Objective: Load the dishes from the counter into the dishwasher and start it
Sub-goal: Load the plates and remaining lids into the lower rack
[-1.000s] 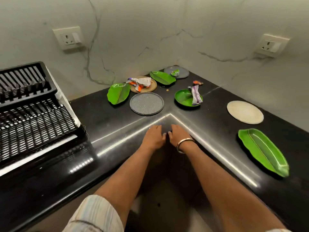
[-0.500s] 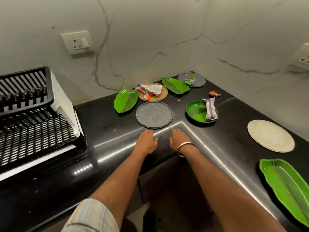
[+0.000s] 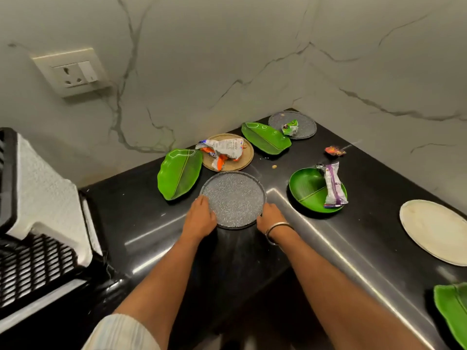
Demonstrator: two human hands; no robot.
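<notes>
A grey speckled round plate point(image 3: 233, 199) lies flat on the black counter point(image 3: 141, 205) at the inner corner. My left hand point(image 3: 199, 218) rests against its left rim and my right hand point(image 3: 270, 218), with a bangle on the wrist, against its lower right rim; the fingers look relaxed. Around it lie a green leaf plate point(image 3: 178, 173), a tan plate point(image 3: 246, 157) with a crumpled wrapper, a second leaf plate point(image 3: 265, 138), another grey plate point(image 3: 305, 125) and a round green plate point(image 3: 307, 190) with a purple wrapper point(image 3: 333, 185).
A black dish rack point(image 3: 32, 269) with a white foam block stands on the counter at the left. A cream plate point(image 3: 434, 231) and a green leaf plate point(image 3: 452, 309) lie at the right. A small red wrapper point(image 3: 334, 150) sits near the back wall.
Both hands have moved forward from the counter's front edge and spread apart to either side of the grey speckled plate. The view has come closer to the corner.
</notes>
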